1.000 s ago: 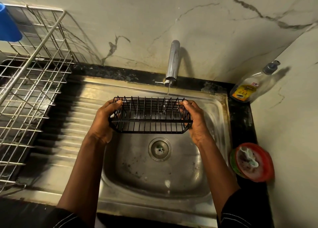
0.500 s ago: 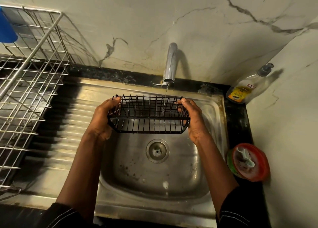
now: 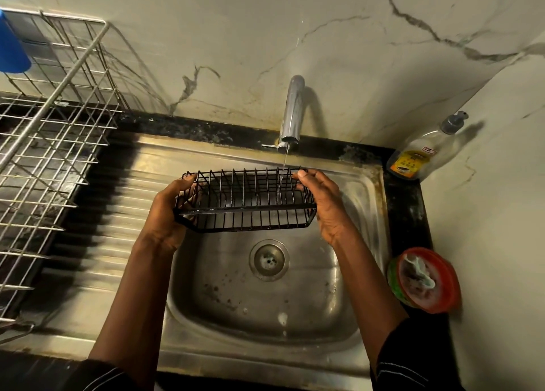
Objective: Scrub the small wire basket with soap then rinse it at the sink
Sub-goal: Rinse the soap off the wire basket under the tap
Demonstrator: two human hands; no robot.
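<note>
A small black wire basket point(image 3: 244, 201) hangs level above the steel sink point(image 3: 368, 201), under the chrome tap point(image 3: 290, 110). A thin stream of water point(image 3: 283, 166) falls from the spout into the basket's right part. My left hand point(image 3: 168, 213) grips the basket's left end, thumb on the top rim. My right hand point(image 3: 324, 204) grips the right end, fingers over the top rim. The drain point(image 3: 268, 259) lies below the basket.
A large steel wire dish rack point(image 3: 44, 154) stands on the ribbed drainboard at left, with a blue cup point(image 3: 11, 51) at its back corner. A clear soap dispenser bottle point(image 3: 418, 154) leans in the right corner. A red tub point(image 3: 427, 281) holding a scrubber sits on the right counter.
The basket has shifted slightly left under the tap, so the water now falls nearer its right end. Both hands keep the same grip.
</note>
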